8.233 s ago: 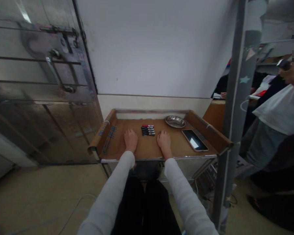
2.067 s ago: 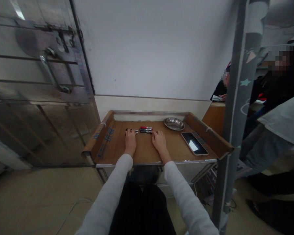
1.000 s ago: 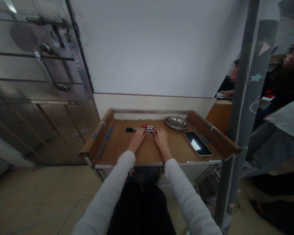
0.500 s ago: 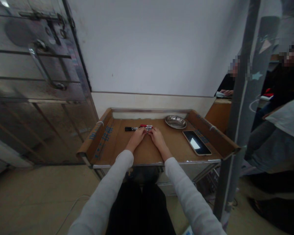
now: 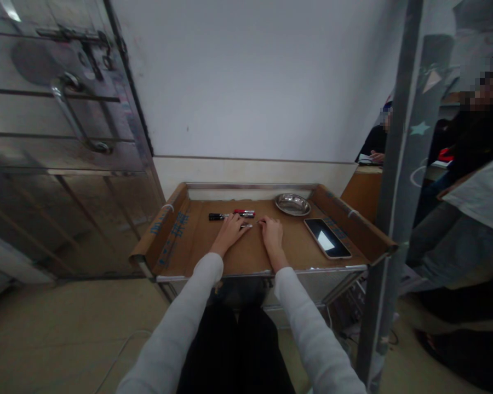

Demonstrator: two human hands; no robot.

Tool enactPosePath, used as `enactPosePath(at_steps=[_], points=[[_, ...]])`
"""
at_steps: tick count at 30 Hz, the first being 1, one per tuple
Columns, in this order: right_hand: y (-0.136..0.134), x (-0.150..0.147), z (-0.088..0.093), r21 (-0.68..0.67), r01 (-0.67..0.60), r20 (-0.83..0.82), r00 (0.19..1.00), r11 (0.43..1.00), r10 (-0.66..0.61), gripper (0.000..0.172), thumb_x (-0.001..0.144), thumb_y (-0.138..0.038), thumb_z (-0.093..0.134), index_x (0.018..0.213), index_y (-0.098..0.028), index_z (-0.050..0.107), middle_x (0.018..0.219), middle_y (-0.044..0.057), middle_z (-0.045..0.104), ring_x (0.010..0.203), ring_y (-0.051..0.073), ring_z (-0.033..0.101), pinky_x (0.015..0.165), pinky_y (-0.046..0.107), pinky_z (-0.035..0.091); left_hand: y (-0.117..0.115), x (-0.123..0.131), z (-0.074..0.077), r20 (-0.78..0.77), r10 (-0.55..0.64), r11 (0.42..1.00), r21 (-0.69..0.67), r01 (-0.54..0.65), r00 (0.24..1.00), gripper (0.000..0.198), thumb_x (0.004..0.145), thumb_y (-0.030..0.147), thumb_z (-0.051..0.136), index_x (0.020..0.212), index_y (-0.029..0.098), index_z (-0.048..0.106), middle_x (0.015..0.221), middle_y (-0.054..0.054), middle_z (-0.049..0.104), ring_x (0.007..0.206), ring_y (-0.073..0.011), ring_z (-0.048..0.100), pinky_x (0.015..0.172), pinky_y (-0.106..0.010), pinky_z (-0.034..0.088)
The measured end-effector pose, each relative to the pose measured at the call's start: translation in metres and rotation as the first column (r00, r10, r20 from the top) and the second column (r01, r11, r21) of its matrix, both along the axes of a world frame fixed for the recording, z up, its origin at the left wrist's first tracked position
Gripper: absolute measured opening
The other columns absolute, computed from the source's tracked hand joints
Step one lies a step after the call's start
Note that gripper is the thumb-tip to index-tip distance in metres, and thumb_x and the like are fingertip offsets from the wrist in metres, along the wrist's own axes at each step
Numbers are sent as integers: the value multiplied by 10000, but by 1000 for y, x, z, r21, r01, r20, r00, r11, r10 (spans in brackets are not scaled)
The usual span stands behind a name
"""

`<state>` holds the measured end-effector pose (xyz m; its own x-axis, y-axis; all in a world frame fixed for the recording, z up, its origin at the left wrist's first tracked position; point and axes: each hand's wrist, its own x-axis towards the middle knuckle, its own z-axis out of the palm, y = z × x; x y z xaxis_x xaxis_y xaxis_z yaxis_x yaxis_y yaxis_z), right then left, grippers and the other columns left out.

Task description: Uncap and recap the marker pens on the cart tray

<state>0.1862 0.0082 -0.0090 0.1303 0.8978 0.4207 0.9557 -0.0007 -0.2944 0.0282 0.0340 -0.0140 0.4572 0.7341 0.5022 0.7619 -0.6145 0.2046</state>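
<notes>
Over the cardboard-lined table top, my left hand [image 5: 229, 232] is closed, with a slim, silvery pen-like item [image 5: 247, 225] showing between its thumb and fingers. My right hand [image 5: 272, 234] sits just to the right, its fingertips pinched around something tiny and dark that is too small to name. A narrow gap separates the two hands. Beyond the left fingers lie a black marker [image 5: 217, 216] and a red marker [image 5: 245, 212]. The left hand partly hides the items behind it.
A round metal dish [image 5: 292, 204] stands at the back right, with a phone [image 5: 327, 238] in front of it. Raised cardboard sides [image 5: 158, 232] border the table. A grey post [image 5: 398, 180] rises at the right, and people are beyond it. A metal door [image 5: 66, 191] is at left.
My hands were together and have moved apart, the right one shifting to the right. The pen-like item now shows between them. The view has shifted slightly.
</notes>
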Motion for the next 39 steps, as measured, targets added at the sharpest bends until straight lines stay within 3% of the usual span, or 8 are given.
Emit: enactPosePath(at_steps=[9, 14, 16, 20, 23, 30, 35, 39], points=[[-5, -16, 2, 15, -196, 47, 980, 981, 195, 287, 913, -190, 372, 1088, -177, 599, 973, 113, 670, 925, 215, 580, 833, 327, 402, -4, -1, 6, 28, 3, 1000, -26, -2, 1000, 206, 897, 274, 466, 1008, 167, 602, 1022, -65, 647, 946, -200, 504, 875, -336, 365], [-1, -16, -6, 153, -517, -96, 840, 842, 533, 561, 850, -129, 377, 1399, -191, 279, 1261, 90, 551, 1142, 179, 501, 949, 328, 409, -17, -5, 15, 59, 159, 987, 9, -160, 985, 218, 910, 273, 437, 1024, 185, 599, 1022, -63, 655, 944, -212, 500, 851, -349, 353], [2, -15, -9, 178, -491, -117, 850, 853, 514, 579, 832, -118, 374, 1400, -181, 281, 1291, 94, 526, 1174, 183, 474, 980, 346, 395, -22, -8, 15, 75, 273, 961, 20, -275, 959, 220, 907, 286, 439, 1026, 196, 600, 1016, -68, 650, 952, -228, 494, 842, -364, 354], [9, -11, -11, 143, -324, -52, 941, 935, 334, 455, 822, -90, 368, 1259, -135, 486, 1269, 118, 533, 1163, 215, 453, 1006, 369, 358, -24, -14, 8, 67, 519, 855, -48, -517, 852, 194, 884, 259, 473, 970, 174, 624, 994, -112, 611, 959, -266, 484, 820, -385, 376], [11, -9, -9, 81, -221, 22, 975, 972, 220, 389, 829, -101, 396, 1182, -141, 555, 1198, 124, 560, 1110, 232, 458, 965, 356, 364, -18, -15, 1, 81, 584, 811, -83, -579, 807, 199, 889, 208, 445, 962, 145, 619, 980, -128, 569, 938, -254, 490, 809, -366, 400], [13, -10, -4, 51, -155, 124, 981, 987, 147, 291, 876, -178, 412, 1106, -186, 590, 1083, 111, 574, 1012, 226, 475, 888, 330, 361, -2, -10, -8, 112, 528, 848, -13, -530, 842, 281, 849, -8, 312, 975, 75, 549, 986, -139, 528, 937, -208, 509, 862, -336, 411], [20, -10, -4, 35, -150, 137, 980, 988, 144, 219, 874, -216, 446, 1031, -170, 591, 1027, 104, 580, 984, 224, 478, 855, 319, 360, 2, -3, -8, 89, 330, 943, 18, -333, 940, 186, 871, 76, 386, 969, 128, 534, 963, -104, 531, 943, -203, 515, 877, -353, 420], [27, -9, -4, 19, -128, 123, 985, 992, 125, 209, 874, -245, 461, 1020, -161, 585, 1033, 109, 577, 983, 223, 481, 855, 320, 356, 6, 3, -5, 64, 296, 955, -11, -296, 953, 118, 859, 137, 475, 959, 141, 537, 970, -97, 536, 952, -207, 517, 900, -366, 409]])
